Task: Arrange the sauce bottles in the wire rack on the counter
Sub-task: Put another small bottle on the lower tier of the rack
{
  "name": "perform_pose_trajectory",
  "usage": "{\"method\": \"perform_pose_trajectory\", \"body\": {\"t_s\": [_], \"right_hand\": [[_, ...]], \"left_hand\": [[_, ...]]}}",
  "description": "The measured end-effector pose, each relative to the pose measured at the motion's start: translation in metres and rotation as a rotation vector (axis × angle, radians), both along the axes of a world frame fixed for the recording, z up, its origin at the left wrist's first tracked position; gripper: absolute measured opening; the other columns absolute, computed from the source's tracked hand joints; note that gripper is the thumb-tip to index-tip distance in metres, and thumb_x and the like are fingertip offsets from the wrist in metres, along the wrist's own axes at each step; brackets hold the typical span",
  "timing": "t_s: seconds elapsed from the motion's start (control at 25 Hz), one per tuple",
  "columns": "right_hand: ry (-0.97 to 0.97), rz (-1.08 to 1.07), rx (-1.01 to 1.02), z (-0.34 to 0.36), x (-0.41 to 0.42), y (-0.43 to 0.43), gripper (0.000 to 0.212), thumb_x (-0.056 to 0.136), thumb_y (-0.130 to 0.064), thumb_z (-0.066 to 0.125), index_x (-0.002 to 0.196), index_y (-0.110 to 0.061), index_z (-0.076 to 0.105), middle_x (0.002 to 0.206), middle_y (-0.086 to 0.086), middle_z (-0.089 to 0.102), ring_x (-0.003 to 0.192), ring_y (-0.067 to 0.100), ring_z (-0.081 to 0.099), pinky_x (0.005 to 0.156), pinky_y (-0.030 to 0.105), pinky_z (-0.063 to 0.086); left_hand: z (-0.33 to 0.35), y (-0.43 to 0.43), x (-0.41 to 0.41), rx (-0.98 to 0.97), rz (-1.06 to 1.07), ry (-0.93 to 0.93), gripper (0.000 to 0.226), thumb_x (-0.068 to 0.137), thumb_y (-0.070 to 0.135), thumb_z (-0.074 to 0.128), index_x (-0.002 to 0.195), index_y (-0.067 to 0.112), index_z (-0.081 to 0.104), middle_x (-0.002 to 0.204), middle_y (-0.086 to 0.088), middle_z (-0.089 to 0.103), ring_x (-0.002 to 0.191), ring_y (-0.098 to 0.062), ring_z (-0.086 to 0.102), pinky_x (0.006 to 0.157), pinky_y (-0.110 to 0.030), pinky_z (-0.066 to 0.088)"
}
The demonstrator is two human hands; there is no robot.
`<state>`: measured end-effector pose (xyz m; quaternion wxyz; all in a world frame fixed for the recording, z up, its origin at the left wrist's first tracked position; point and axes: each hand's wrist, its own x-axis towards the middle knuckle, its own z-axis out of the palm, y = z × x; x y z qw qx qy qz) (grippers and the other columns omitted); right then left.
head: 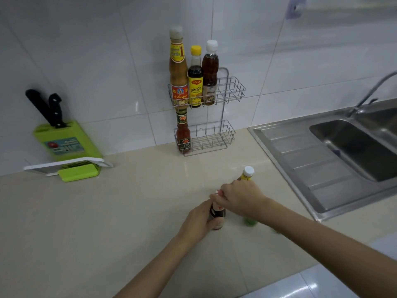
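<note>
A two-tier wire rack (231, 91) stands against the tiled wall. Its upper basket holds a tall tan sauce bottle (177, 67), a dark bottle with a yellow cap (195, 80) and a brown bottle with a white cap (210, 69). A red chilli sauce bottle (183, 134) stands at the left of the lower basket. On the counter, my left hand (198, 220) grips the body of a dark sauce bottle (217, 212), and my right hand (240, 197) covers its top. Behind my right hand stands a bottle with a white cap and yellow neck (247, 174), mostly hidden.
A green knife block (64, 140) with two black-handled knives leans at the wall on the left, over a white and green board (75, 166). A steel sink (354, 145) with drainboard and tap lies to the right. The beige counter (107, 211) runs across the front.
</note>
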<state>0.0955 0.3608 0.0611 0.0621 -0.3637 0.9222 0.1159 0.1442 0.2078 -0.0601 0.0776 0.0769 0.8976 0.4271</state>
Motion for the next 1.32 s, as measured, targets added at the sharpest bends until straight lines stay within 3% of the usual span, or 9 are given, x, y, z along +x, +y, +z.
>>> {"method": "perform_pose_trajectory", "body": {"t_s": [0.08,0.2,0.36,0.44,0.64,0.76,0.92,1.08,1.32], "right_hand": [[0.011,0.058,0.022,0.003,0.0,-0.001,0.03,0.101,-0.029,0.025,0.118,-0.015,0.046,0.09,0.012,0.05,0.069,0.025,0.046,0.052,0.032,0.036],[-0.009,-0.013,-0.091,-0.003,0.001,-0.01,0.022,0.1,-0.027,0.04,0.118,-0.014,0.042,0.103,0.013,0.05,0.07,0.027,0.054,0.05,0.036,0.044],[-0.384,-0.308,-0.461,-0.008,-0.013,-0.021,0.042,0.089,-0.043,0.055,0.118,-0.015,0.043,0.102,0.01,0.059,0.085,0.026,0.058,0.071,0.036,0.049],[-0.41,-0.331,-0.575,-0.004,-0.028,-0.02,0.039,0.091,-0.039,0.056,0.121,-0.016,0.046,0.108,0.009,0.055,0.09,0.023,0.057,0.075,0.031,0.045],[-0.523,-0.5,-0.956,0.013,-0.064,-0.018,0.031,0.094,-0.037,0.055,0.111,-0.012,0.048,0.101,0.01,0.063,0.091,0.025,0.065,0.063,0.039,0.062],[-0.521,-0.564,-1.107,0.022,-0.093,-0.015,0.022,0.095,-0.032,0.054,0.108,-0.016,0.046,0.103,0.007,0.06,0.094,0.023,0.065,0.066,0.039,0.062],[-0.417,-0.537,-1.367,0.027,-0.136,-0.01,0.024,0.097,-0.027,0.052,0.117,-0.02,0.043,0.111,0.003,0.062,0.101,0.021,0.064,0.083,0.043,0.059],[-0.194,-0.569,-1.542,0.017,-0.173,-0.01,0.018,0.097,-0.031,0.051,0.112,-0.023,0.045,0.096,-0.009,0.062,0.096,0.018,0.064,0.081,0.038,0.055],[-0.212,-0.508,-1.568,-0.01,-0.208,-0.028,0.024,0.098,-0.027,0.049,0.12,-0.018,0.046,0.102,-0.006,0.062,0.093,0.003,0.062,0.075,0.018,0.052]], "left_hand": [[0.0,-0.002,-0.003,0.129,0.01,-0.098,0.043,0.077,0.033,0.07,0.116,0.029,0.054,0.11,0.01,0.067,0.099,-0.005,0.063,0.088,-0.024,0.053],[0.0,0.001,-0.001,0.263,0.072,-0.147,0.04,0.075,0.018,0.074,0.106,0.033,0.055,0.104,0.015,0.065,0.094,0.003,0.064,0.081,-0.009,0.051],[0.002,-0.013,-0.009,0.376,0.071,-0.197,0.033,0.083,0.01,0.071,0.115,0.016,0.064,0.109,-0.002,0.073,0.097,-0.009,0.067,0.083,-0.02,0.051],[0.01,-0.022,-0.018,0.467,0.034,-0.253,0.03,0.086,0.005,0.066,0.116,0.007,0.064,0.114,-0.011,0.072,0.1,-0.011,0.067,0.087,-0.022,0.051],[0.04,-0.034,-0.043,0.651,-0.002,-0.333,0.031,0.094,0.019,0.057,0.122,0.007,0.063,0.12,-0.008,0.07,0.113,-0.017,0.066,0.098,-0.026,0.052],[0.053,-0.047,-0.065,0.633,0.136,-0.292,0.028,0.099,0.021,0.049,0.116,0.008,0.066,0.114,-0.008,0.072,0.108,-0.017,0.068,0.091,-0.021,0.055],[0.05,-0.072,-0.097,0.62,0.412,-0.189,0.022,0.097,0.009,0.051,0.104,-0.005,0.066,0.106,-0.02,0.071,0.103,-0.03,0.067,0.091,-0.029,0.054],[0.048,-0.09,-0.13,0.619,0.57,-0.152,0.016,0.095,0.008,0.053,0.094,0.0,0.067,0.101,-0.022,0.07,0.104,-0.035,0.066,0.095,-0.036,0.053],[0.036,-0.093,-0.185,0.556,0.708,-0.132,0.01,0.092,0.009,0.055,0.09,0.008,0.065,0.102,-0.023,0.067,0.105,-0.039,0.062,0.102,-0.053,0.047]]}}
